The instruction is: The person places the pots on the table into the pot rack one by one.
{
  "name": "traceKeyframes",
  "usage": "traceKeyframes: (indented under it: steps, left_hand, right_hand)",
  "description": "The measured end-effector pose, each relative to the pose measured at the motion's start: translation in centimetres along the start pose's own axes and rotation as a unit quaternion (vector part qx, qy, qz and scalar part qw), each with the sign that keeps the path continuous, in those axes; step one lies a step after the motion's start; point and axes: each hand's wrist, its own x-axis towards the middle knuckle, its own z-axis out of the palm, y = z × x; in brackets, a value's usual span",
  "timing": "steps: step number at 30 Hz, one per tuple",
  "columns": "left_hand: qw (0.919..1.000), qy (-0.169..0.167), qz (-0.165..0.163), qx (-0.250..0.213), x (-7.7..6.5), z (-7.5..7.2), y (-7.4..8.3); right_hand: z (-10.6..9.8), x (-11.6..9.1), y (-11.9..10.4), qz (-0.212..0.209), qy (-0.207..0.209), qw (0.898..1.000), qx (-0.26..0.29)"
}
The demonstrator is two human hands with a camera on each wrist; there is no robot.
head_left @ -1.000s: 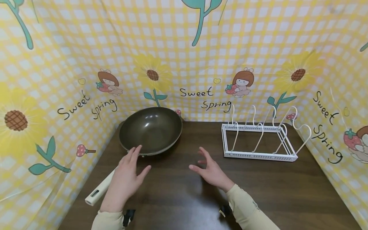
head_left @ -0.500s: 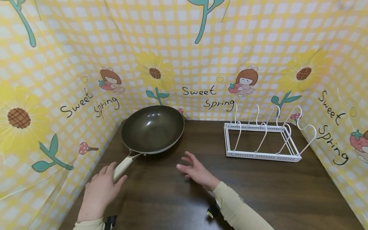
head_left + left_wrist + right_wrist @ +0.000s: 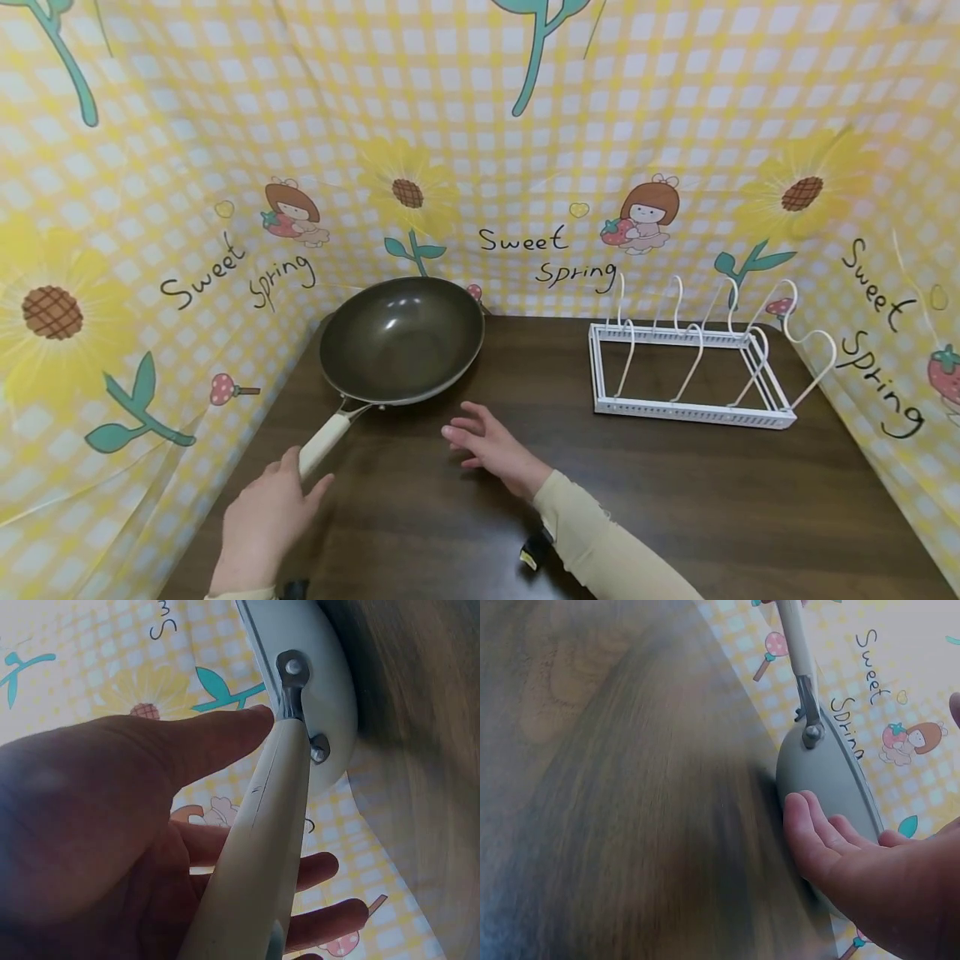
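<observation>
A dark-coated wok point(image 3: 401, 342) with a pale outside sits at the back left of the table, its cream handle point(image 3: 324, 442) slanting toward the front left. My left hand point(image 3: 266, 517) lies over the handle's near part. In the left wrist view, the thumb point(image 3: 217, 742) stretches along one side of the handle, while the other fingers extend loosely past its far side without closing round it. Short of the wok's near right side, my right hand point(image 3: 498, 454) holds nothing, its fingers spread and slightly bent. Whether either hand touches the wok is hard to tell.
A white wire rack point(image 3: 693, 410) with upright curved dividers stands at the back right of the dark wooden table point(image 3: 675, 508). Yellow checked cloth point(image 3: 495, 167) encloses the back and both sides.
My left hand has moved down and left, from near the wok's rim to its handle. My right hand has shifted left toward the wok. The wok and rack stay in place.
</observation>
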Motion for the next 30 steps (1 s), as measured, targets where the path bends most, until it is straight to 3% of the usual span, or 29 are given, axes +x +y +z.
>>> traceKeyframes:
  steps: [10, 15, 21, 30]
  left_hand:
    - [0.9988, 0.048, -0.001, 0.011, -0.6, 0.8, 0.8]
    - [0.9961, 0.086, -0.017, 0.009, -1.2, 1.6, 1.2]
    - [0.992, 0.123, -0.029, -0.001, -2.0, 2.4, 3.1]
    - [0.989, 0.146, -0.022, 0.004, -2.3, 3.0, 4.6]
  right_hand:
    - [1.6, 1.1, -0.3, 0.002, -0.009, 1.0, 0.01]
    - [2.7, 2.2, 0.1, 0.023, -0.033, 0.998, 0.042]
    - [3.9, 3.6, 0.1, 0.043, -0.064, 0.994, 0.078]
    - [6.6, 6.2, -0.1, 0.08, -0.066, 0.982, 0.157]
